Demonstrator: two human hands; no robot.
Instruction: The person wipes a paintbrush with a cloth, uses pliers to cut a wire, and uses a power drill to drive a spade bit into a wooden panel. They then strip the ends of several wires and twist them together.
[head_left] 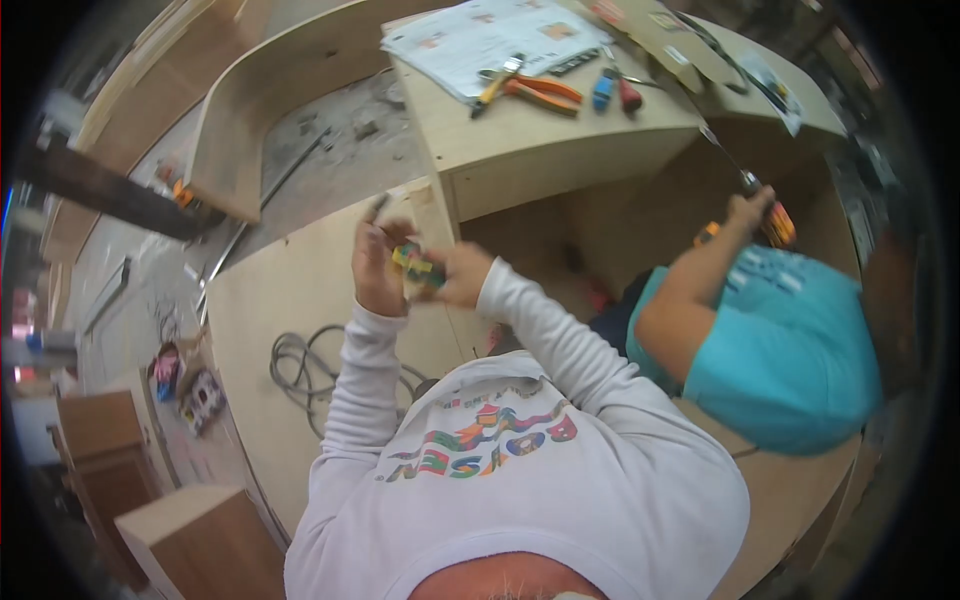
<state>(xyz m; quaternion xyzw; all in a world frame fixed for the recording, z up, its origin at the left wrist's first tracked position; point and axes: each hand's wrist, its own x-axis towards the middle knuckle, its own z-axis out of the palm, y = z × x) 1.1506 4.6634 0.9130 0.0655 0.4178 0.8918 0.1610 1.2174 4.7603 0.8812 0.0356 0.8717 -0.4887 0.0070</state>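
Both my hands are raised in front of my chest, close together. My left hand (375, 265) and my right hand (462, 275) hold a small multicoloured object (418, 263) between them, green and yellow with a red part; what it is cannot be made out. I wear a white long-sleeved shirt with coloured lettering. The hands hover over a plywood panel (290, 300), just in front of the corner of a wooden cabinet (540, 150).
Orange-handled pliers (525, 88), a blue and a red handled tool (615, 92) and paper sheets (480, 35) lie on the cabinet top. A co-worker in a turquoise shirt (770, 350) reaches inside the cabinet with a tool (775, 222). A coiled grey cable (300, 365) lies on the panel.
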